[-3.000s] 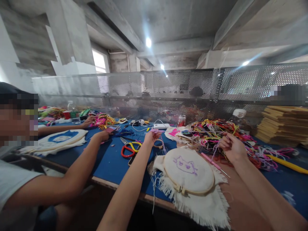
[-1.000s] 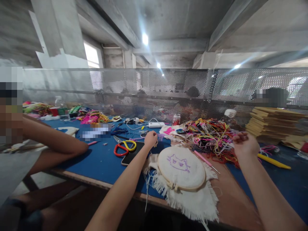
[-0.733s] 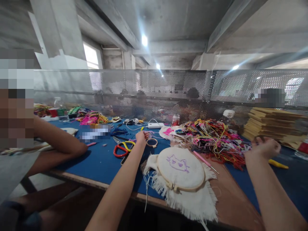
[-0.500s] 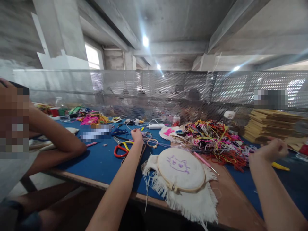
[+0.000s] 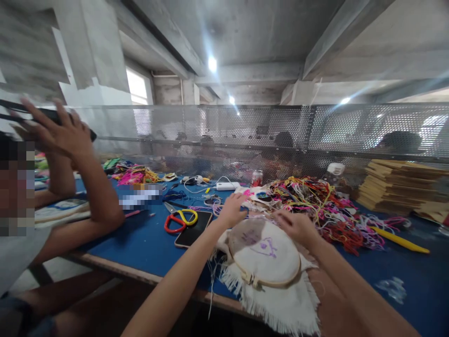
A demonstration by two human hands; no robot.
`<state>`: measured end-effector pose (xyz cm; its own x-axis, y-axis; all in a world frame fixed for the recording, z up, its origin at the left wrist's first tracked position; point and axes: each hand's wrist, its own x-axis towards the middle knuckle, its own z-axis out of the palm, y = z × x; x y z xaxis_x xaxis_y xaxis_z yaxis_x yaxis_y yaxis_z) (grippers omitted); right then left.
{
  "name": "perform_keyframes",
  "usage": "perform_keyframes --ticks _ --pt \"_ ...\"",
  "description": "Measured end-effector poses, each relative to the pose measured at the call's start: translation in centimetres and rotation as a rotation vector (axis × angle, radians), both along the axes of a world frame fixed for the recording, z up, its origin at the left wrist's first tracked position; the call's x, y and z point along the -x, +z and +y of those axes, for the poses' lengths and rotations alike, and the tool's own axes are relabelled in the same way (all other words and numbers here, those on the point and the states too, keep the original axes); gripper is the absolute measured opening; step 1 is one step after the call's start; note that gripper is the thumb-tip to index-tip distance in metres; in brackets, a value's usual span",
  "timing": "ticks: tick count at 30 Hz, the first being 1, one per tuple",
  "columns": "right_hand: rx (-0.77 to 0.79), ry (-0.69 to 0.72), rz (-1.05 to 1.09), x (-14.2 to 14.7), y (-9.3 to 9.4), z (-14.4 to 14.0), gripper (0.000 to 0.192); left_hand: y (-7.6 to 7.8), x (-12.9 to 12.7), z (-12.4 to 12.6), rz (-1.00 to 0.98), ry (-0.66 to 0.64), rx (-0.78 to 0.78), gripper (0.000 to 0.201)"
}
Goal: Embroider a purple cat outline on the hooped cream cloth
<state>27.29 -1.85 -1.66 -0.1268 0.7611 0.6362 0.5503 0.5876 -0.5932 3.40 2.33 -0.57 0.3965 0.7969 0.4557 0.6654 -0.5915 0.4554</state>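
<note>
A round wooden embroidery hoop (image 5: 277, 250) lies on the table edge, holding white cloth stitched with a purple cat-like outline. The frayed cloth (image 5: 277, 306) hangs toward me. My left hand (image 5: 232, 210) hovers at the hoop's upper left, over purple yarn, fingers apart and no held object visible. My right hand (image 5: 298, 227) is at its upper right, fingers bent forward and slightly parted, with nothing visible in them. Shadow covers part of the stitching. Red-and-yellow-handled scissors (image 5: 180, 221) rest on a phone (image 5: 198, 232) left of my left forearm.
A tangled yarn heap (image 5: 315, 201) lies behind the hoop, near a drink can (image 5: 257, 178). A yellow tool (image 5: 401, 239) and stacked brown envelopes (image 5: 400, 185) are at right. A person's raised hand (image 5: 66, 133) holds a dark object at left. A perforated metal screen (image 5: 231, 126) stands behind.
My right hand has swung left from the far right to the hoop. My left hand moved right toward the hoop, uncovering the phone. The neighbour's arm rose. The pink-handled tool is now hidden.
</note>
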Motion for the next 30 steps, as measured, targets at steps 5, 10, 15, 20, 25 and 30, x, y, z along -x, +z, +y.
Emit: perform_keyframes --ticks 5,10,15,20,25,30 --pt "-0.071 0.074 -0.557 2.9 -1.0 -1.0 0.028 -0.2 -2.8 -2.2 -0.313 -0.619 0.559 0.047" --pt "-0.082 -0.034 -0.461 1.0 -0.7 -0.6 0.029 -0.9 -3.6 -2.5 -0.415 -0.519 0.706 0.033" --pt "-0.177 -0.331 -0.298 -1.9 0.0 0.5 0.030 -0.4 -2.3 -0.6 -0.763 -0.278 0.602 0.033" --pt "-0.177 -0.394 -0.130 -3.8 0.4 1.0 0.030 0.4 -0.2 1.1 -0.980 -0.002 0.493 0.022" --pt "-0.207 -0.132 -0.214 -1.2 -0.3 0.1 0.026 0.5 -0.4 -0.5 -0.886 -0.370 0.942 0.052" --pt "-0.154 0.054 -0.322 1.8 -1.2 -0.9 0.026 -0.2 -1.8 -2.9 -0.436 -0.757 1.250 0.031"
